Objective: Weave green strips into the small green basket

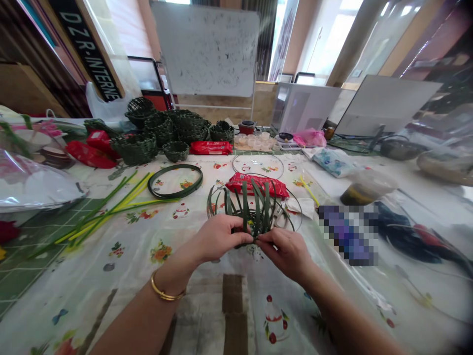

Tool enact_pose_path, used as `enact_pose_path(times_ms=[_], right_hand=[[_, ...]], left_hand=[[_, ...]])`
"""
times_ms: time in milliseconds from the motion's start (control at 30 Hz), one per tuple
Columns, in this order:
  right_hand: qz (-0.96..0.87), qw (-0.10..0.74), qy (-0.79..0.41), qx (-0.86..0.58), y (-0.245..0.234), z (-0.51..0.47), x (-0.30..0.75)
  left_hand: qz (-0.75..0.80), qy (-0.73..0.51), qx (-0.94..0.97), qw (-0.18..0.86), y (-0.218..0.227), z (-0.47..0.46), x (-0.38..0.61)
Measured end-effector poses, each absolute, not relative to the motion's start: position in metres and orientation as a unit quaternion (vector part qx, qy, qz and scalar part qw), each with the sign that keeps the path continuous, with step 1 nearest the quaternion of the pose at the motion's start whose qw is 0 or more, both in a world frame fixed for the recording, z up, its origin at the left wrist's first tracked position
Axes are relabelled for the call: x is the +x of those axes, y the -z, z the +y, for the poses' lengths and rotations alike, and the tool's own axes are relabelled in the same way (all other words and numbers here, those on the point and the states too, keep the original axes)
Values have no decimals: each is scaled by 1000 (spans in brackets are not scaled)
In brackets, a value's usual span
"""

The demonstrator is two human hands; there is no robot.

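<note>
A partly woven dark green basket (261,209) stands before me on the flowered tablecloth, its flat strips sticking up and curving outward. My left hand (221,236) is closed on the near left side of its rim, thumb toward the middle. Right beside it, my right hand (284,251) pinches the weave at the near side, fingertips almost meeting those of the left. The exact strip between the fingers is hidden. Behind the basket lies a red packet (273,186), and thin loops of strip spread out to its right.
A coil of green strip (175,181) and yellow-green strips (121,207) lie to the left. Finished dark green baskets (185,125) are piled at the back left. On the right are a plastic cup with dark contents (360,192) and a blue-white packet (332,161).
</note>
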State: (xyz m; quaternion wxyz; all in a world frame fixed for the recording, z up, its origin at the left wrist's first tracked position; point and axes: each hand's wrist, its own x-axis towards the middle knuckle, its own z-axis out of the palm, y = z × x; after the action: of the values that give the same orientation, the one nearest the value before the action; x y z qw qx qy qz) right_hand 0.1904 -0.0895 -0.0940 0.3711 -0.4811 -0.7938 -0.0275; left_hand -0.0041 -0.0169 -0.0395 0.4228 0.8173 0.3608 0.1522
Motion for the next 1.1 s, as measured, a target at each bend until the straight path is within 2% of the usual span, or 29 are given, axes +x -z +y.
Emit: enact_pose_path(times_ms=[100,233,333,400,467,533,600,700,933,1100], right_hand=[[-797,355,43,-487,91,-90,190],[-805,340,75,-480,88,-92,189],[-808,338,56,-479,87,-93,189],[-794,345,-17,-500,87,-94,191],[-749,343,-146,-547,85,-96,194],[-691,315,-270,-592,83,-99,200],[-658,277,-327,-619,80,-101,205],[-661,246,-322,-632,76,-102,211],[-684,241,-332,-603,71,-100,219],[-755,290,-154,-568,64,-108,214]], left_hand=[[383,-107,830,390,37,-20,-1],[404,-58,880,242,36,-25,3],[397,-44,890,218,37,-25,2],[390,-50,890,229,37,-24,1],[393,-48,891,221,38,-23,1],[394,-33,897,198,40,-23,3],[386,-13,906,174,43,-23,5],[362,13,921,141,46,-24,9],[328,30,940,93,50,-25,12],[328,22,942,66,56,-27,14]])
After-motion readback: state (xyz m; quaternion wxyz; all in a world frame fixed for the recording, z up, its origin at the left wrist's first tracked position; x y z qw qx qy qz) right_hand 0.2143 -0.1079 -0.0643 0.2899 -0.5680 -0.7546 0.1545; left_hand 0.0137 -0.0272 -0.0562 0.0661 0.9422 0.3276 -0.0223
